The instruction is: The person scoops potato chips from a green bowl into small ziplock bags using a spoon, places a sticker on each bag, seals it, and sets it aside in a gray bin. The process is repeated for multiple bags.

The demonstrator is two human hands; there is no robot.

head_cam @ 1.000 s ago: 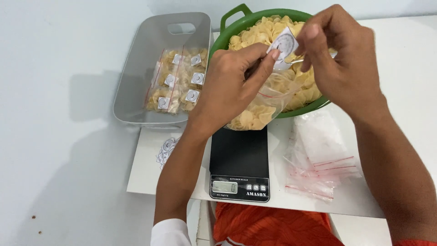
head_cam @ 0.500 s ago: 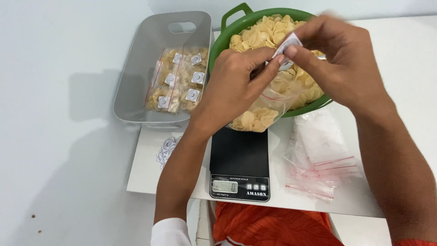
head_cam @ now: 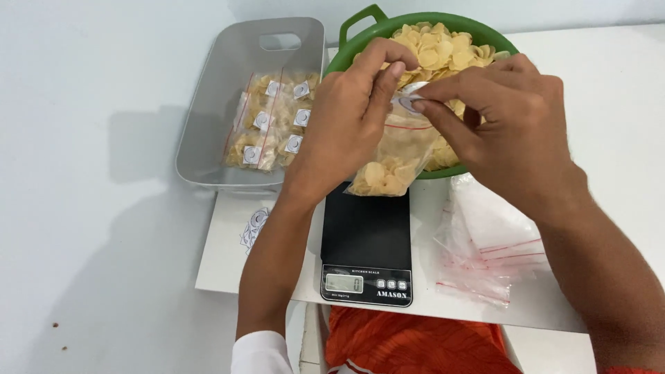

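My left hand [head_cam: 350,125] and my right hand [head_cam: 506,131] meet above a black kitchen scale [head_cam: 366,242]. Both pinch the top of a small clear zip bag of pale yellow chips [head_cam: 388,170], which hangs just over the scale's far edge. A small round white sticker [head_cam: 409,104] shows between my fingertips at the bag's top. Behind the bag stands a green bowl [head_cam: 360,31] heaped with the same chips.
A grey plastic tray [head_cam: 208,131] at the left holds several filled, stickered bags. A pile of clear empty zip bags [head_cam: 492,242] lies at the right. A sheet of stickers [head_cam: 255,227] rests left of the scale. Orange cloth [head_cam: 409,346] shows below the table edge.
Both hands have lowered the bag slightly and drawn closer together at its top. The sticker, held up in the open before, is now pinched between my fingers at the bag's mouth.
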